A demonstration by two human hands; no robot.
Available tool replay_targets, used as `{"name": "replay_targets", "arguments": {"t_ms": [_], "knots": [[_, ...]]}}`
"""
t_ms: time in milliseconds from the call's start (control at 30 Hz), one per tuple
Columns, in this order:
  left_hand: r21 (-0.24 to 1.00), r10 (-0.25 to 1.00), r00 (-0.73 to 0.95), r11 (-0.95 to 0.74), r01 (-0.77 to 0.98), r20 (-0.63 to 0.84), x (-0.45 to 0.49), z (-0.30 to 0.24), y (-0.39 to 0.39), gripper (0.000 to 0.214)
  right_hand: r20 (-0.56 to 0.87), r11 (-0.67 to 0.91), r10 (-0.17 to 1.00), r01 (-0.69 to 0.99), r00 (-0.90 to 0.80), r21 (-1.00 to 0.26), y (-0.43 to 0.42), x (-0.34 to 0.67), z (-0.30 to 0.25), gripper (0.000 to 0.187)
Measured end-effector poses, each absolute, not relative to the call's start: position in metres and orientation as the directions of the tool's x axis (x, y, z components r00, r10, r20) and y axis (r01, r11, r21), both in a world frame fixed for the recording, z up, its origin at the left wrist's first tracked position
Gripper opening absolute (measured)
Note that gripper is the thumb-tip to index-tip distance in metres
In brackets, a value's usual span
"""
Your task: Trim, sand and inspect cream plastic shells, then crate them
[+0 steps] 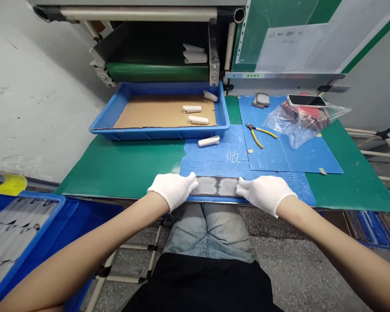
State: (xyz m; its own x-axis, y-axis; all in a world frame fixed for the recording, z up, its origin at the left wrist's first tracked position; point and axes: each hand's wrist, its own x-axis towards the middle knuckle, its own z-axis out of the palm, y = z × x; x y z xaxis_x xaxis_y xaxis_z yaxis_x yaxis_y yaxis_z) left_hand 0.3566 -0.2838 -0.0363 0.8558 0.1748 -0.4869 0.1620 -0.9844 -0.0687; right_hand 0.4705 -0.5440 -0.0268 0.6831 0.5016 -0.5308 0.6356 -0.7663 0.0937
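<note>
Left hand [173,190] and right hand [265,195] grip the ends of a grey strip [214,186].

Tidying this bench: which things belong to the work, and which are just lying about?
In hand: left hand in white glove; right hand in white glove; grey strip with dark marks.
Lying about: white rolled tubes in blue plastic tray; yellow-handled pliers; black smartphone; clear plastic bag.

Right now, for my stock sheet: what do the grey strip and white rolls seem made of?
The grey strip looks like fabric or felt: dull, blotchy surface. The white rolls look like paper or foam, matt with no shine; hard to tell.
</note>
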Motion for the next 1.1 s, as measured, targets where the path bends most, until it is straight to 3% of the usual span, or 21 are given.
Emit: {"name": "replay_targets", "arguments": {"t_ms": [733, 900, 1100], "knots": [[-0.103, 0.106, 0.822, -0.993, 0.059, -0.560, 0.367, -0.020, -0.298, 0.060, -0.527, -0.789, 0.512, 0.614, 0.678, 0.023, -0.554, 0.465, -0.024, 0.057], [-0.075, 0.140, 0.877, -0.990, 0.118, -0.460, 0.366, -0.029, -0.302, 0.060, -0.455, -0.779, 0.551, 0.627, 0.700, 0.022, -0.548, 0.457, -0.027, 0.059], [-0.086, 0.079, 0.870, -0.995, 0.042, -0.488, 0.320, -0.026, -0.304, 0.054, -0.507, -0.803, 0.521, 0.595, 0.686, -0.020, -0.575, 0.432, -0.020, 0.052]]}}
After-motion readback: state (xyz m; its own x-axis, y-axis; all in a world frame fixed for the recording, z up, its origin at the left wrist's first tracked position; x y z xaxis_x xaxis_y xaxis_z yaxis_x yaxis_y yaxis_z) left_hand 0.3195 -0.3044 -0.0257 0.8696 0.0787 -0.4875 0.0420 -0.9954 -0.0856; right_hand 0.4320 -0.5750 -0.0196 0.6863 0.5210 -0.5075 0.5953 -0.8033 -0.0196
